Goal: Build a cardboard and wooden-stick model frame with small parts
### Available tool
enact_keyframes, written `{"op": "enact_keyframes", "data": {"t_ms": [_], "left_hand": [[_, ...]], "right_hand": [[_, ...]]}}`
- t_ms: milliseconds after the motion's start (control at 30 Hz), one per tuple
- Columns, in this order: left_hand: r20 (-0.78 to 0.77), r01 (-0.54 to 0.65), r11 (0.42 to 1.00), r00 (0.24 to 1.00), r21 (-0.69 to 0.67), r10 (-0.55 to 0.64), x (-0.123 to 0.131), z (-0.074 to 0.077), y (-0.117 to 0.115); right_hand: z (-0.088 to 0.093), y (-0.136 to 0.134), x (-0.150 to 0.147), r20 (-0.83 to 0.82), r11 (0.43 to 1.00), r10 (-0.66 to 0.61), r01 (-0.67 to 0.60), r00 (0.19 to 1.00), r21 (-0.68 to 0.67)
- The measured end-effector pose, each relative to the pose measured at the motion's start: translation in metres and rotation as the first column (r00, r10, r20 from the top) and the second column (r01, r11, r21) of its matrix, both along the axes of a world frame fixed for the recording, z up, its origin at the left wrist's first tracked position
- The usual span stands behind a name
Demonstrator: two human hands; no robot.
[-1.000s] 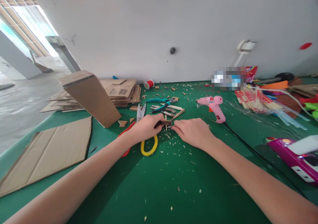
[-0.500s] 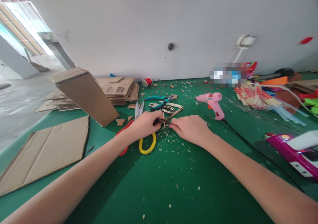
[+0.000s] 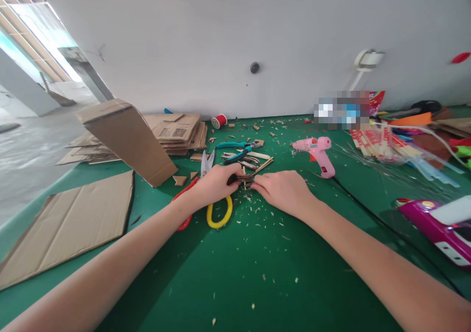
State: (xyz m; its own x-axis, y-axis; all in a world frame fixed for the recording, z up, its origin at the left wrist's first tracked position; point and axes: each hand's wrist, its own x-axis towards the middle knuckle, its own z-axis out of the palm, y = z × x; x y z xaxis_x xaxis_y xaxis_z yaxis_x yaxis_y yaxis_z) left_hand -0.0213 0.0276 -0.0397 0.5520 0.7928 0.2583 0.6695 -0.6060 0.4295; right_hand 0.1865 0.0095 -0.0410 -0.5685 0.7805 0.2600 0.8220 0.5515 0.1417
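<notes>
Over the bench (image 3: 257, 268), our left hand (image 3: 219, 182) has its grip closed on a thin brown piece (image 3: 246, 178); our right hand (image 3: 283, 190) seems to pinch its other end

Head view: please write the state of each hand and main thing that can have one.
Left hand: shut on a small brown piece
Right hand: curled, grip unclear
Scissors: open
Teal pliers: handles apart
Pink glue gun: on its side, lit
Thread spool: on its side
Cardboard sheet: flat
Cardboard pile: stacked

Thin brown piece (image 3: 245, 178), roughly level
</notes>
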Motion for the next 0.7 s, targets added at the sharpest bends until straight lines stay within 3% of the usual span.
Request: {"op": "enact_keyframes", "data": {"t_ms": [233,467,700], "left_hand": [[0.022,-0.005,0.999,1.000,-0.042,0.006,-0.0003,0.0004,0.0010],[0.032,0.002,0.999,0.999,-0.043,0.000,-0.0008,-0.0017,0.0025],[0.055,0.002,0.996,0.998,-0.085,0.002,-0.0006,-0.0006,0.0016]], "right_hand": [[0.0089,0.0010,0.0007,0.068,0.996,0.070,-0.066,0.995,-0.062],[0.0023,0.0012,0.0017,0.003,1.000,0.006,-0.006,1.000,-0.027],[0.0060,0.0043,0.0025,0.017,0.994,0.074,-0.072,0.997,-0.080]]}}
